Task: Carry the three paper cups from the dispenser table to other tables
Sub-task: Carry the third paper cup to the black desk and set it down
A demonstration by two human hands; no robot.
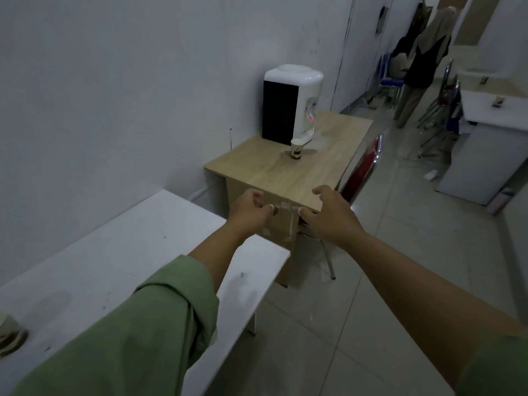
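One paper cup (297, 150) stands upright on the wooden dispenser table (274, 172), just in front of the white water dispenser (291, 101). Another paper cup (10, 332) sits on the white table (120, 252) at the far left edge of the view, partly cut off. My left hand (251, 212) and my right hand (328, 215) are stretched out side by side before the wooden table's near edge. Both hold nothing, with fingers loosely curled and apart. They are well short of the cup by the dispenser.
A red chair (363, 167) is tucked at the wooden table's right side. A person (423, 61) stands at the back among blue and red chairs. White desks (491, 110) line the right. Tiled floor (385, 281) lies open between the tables.
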